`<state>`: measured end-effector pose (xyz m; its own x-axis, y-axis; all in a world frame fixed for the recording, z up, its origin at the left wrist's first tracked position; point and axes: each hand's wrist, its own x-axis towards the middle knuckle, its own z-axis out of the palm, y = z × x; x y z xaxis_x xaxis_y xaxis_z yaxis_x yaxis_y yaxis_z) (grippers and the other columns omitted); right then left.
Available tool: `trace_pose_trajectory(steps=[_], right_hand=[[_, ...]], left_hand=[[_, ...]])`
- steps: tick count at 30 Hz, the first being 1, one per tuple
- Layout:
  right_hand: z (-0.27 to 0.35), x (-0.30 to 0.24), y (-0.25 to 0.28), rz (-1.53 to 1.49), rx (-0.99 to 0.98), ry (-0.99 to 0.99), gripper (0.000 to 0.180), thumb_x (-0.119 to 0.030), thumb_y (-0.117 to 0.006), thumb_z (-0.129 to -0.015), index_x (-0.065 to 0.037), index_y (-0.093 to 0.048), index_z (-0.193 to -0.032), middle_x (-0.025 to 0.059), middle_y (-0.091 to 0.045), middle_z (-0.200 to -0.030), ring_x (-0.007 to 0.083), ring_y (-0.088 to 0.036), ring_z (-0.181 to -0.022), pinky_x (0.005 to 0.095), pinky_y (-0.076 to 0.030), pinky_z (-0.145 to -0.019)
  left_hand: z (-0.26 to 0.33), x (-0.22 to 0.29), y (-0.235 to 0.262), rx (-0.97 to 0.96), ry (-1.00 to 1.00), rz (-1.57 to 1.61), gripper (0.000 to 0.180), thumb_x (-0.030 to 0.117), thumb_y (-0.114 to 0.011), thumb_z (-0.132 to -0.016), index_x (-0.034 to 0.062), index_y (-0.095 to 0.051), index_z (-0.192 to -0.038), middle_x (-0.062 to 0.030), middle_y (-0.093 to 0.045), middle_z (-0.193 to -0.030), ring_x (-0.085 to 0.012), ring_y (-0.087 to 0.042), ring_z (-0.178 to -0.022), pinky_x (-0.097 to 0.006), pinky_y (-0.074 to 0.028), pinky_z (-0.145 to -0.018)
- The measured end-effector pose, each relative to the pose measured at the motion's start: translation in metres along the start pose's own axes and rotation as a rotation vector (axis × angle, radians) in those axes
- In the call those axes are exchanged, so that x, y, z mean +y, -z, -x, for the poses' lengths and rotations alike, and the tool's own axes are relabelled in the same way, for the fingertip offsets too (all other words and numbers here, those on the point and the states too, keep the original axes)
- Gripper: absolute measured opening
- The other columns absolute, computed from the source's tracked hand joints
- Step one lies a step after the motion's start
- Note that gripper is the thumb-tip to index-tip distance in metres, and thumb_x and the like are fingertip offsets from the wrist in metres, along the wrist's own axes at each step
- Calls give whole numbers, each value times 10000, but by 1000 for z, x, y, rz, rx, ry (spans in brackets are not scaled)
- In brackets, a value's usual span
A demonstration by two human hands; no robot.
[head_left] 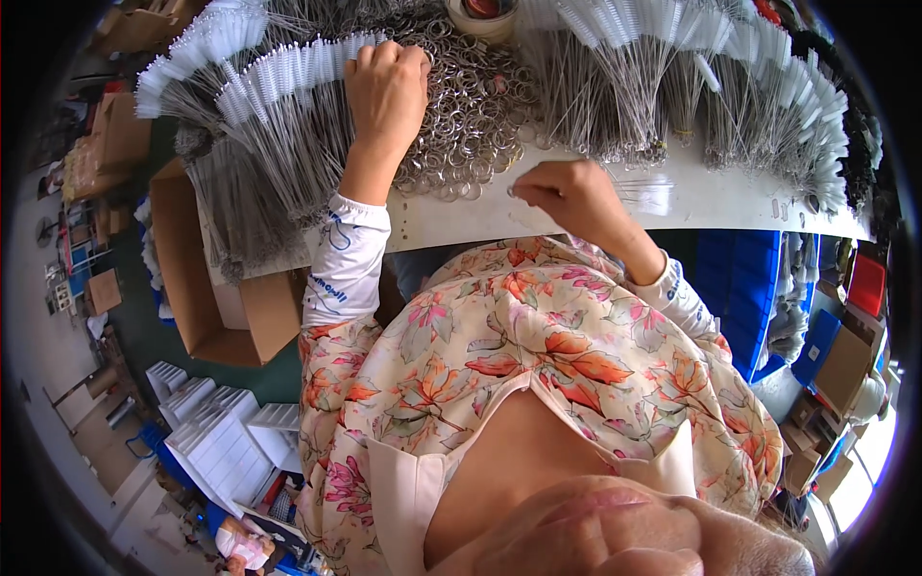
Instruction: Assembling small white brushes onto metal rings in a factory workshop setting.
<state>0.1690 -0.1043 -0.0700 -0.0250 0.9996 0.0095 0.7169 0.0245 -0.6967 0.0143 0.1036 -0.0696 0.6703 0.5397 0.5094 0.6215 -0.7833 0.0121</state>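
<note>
My left hand (387, 101) reaches to the far side of the bench, at the white bristle heads of a bundle of thin wire-handled brushes (293, 144). Its fingers curl downward and hide whatever they grip. Right beside it spreads a heap of small metal rings (471, 106). My right hand (576, 197) is held near the bench's front edge, just right of the heap, thumb and fingers pinched together. A tiny pale glint shows at the fingertips, too small to name. Several loose brushes (648, 195) lie flat on the bench, to the right of this hand.
More bundled white brushes (615, 86) fill the right side of the white bench (451, 223). A round tub (483, 21) stands behind the rings. Below the bench are an open cardboard box (274, 317) on the left and a blue bin (735, 288) on the right.
</note>
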Motion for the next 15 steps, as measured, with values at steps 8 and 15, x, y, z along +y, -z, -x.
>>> trace_pose_trajectory(steps=[8, 15], right_hand=[[-37, -42, 54, -601, 197, 47, 112, -40, -618, -837, 38, -655, -908, 70, -643, -802, 86, -605, -708, 217, -484, -630], [-59, -76, 50, -648, 347, 283, 105, -47, -653, -813, -2, -674, -906, 89, -613, -947, 152, -614, -864, 257, -497, -752]], left_hand=[[-2, 7, 31, 92, 256, 649, 125, 180, -566, -884, 59, -591, -870, -25, -573, -827, -163, -526, -795, -324, -430, -725], [10, 49, 90, -35, 571, 2169, 170, 177, -522, -934, 17, -543, -987, -32, -579, -867, -76, -539, -758, -214, -466, -689]])
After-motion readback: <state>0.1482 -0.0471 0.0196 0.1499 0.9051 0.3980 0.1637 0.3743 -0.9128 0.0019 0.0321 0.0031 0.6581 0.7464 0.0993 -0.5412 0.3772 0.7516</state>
